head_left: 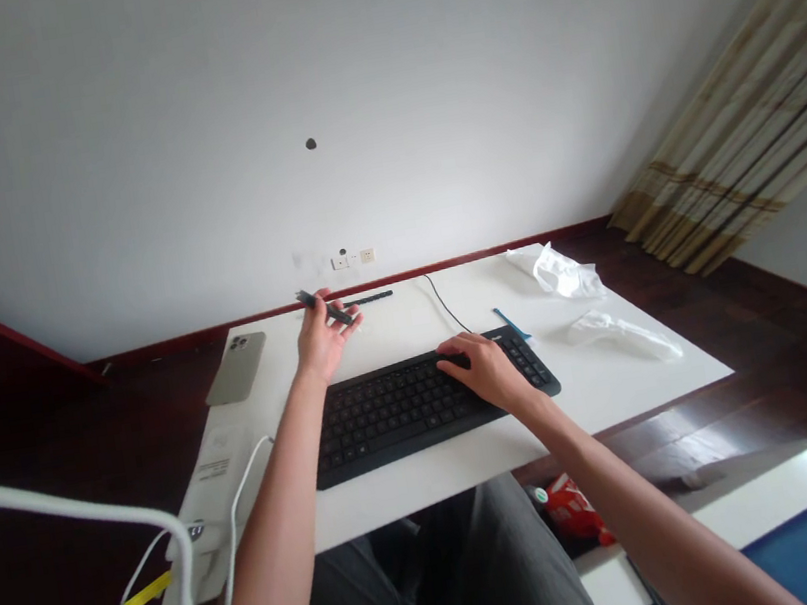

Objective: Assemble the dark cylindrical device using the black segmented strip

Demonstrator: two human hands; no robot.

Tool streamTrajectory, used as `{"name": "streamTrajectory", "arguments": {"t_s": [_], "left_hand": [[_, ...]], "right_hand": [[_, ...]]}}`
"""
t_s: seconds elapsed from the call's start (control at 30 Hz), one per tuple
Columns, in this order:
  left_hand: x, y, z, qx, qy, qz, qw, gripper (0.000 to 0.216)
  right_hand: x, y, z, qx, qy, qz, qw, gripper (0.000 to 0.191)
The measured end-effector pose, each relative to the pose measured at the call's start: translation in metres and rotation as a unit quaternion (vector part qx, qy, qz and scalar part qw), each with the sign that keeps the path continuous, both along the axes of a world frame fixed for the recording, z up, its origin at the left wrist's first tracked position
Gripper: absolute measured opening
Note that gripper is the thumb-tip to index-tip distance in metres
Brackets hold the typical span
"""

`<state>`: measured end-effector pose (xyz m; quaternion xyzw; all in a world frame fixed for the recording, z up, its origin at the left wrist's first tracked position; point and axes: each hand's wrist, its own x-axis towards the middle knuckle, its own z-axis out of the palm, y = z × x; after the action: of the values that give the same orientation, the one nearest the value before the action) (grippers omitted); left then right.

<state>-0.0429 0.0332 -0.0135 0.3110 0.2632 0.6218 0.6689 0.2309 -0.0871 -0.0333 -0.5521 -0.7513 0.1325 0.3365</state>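
Observation:
A black keyboard [404, 408] lies across the middle of the white table [613, 382]. My right hand [485, 366] rests flat on its right half, fingers stretched over the keys. My left hand [322, 340] is raised behind the keyboard's left part, fingers closed on a small dark stick-shaped tool [324, 307] that points up and left. A thin black strip [369, 299] lies on the table just behind that hand.
A phone [237, 368] lies face down at the table's left. White paper packaging [213, 473] and a white cable [176, 559] hang at the front left. Crumpled clear plastic bags [566, 273] and a blue stick [511, 322] lie right. The keyboard's cable [446, 306] runs back.

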Motion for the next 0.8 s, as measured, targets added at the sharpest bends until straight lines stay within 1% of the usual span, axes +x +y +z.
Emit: {"name": "streamTrajectory", "arguments": {"t_s": [0.07,0.13,0.23,0.33,0.5,0.67,0.73,0.8], "left_hand": [[-0.018,0.012,-0.006,-0.025,-0.049,0.031,0.998,0.014],[-0.031,0.02,-0.016,-0.051,-0.081,0.044,0.994,0.009],[-0.042,0.027,-0.03,-0.081,-0.09,0.045,0.992,0.01],[-0.046,0.03,-0.039,-0.102,-0.088,0.046,0.99,0.012],[-0.05,0.033,-0.043,-0.105,-0.089,0.047,0.989,0.012],[-0.054,0.032,-0.045,-0.097,-0.109,0.046,0.988,0.01],[-0.054,0.032,-0.046,-0.093,-0.115,0.043,0.988,0.01],[-0.055,0.033,-0.048,-0.092,-0.117,0.041,0.988,0.01]], "right_hand": [[-0.004,0.002,-0.002,0.006,-0.02,0.005,1.0,0.015],[-0.008,0.005,-0.003,0.007,-0.03,0.015,0.999,0.014],[-0.01,0.007,-0.002,-0.002,-0.029,0.029,0.999,0.014],[-0.011,0.008,0.001,-0.016,-0.034,0.033,0.999,0.012],[-0.012,0.01,0.003,-0.03,-0.032,0.033,0.999,0.012],[-0.012,0.011,0.007,-0.033,-0.037,0.051,0.997,0.031],[-0.011,0.014,0.011,-0.021,-0.04,0.067,0.997,0.031],[-0.01,0.024,0.015,-0.002,-0.037,0.074,0.997,0.027]]}}
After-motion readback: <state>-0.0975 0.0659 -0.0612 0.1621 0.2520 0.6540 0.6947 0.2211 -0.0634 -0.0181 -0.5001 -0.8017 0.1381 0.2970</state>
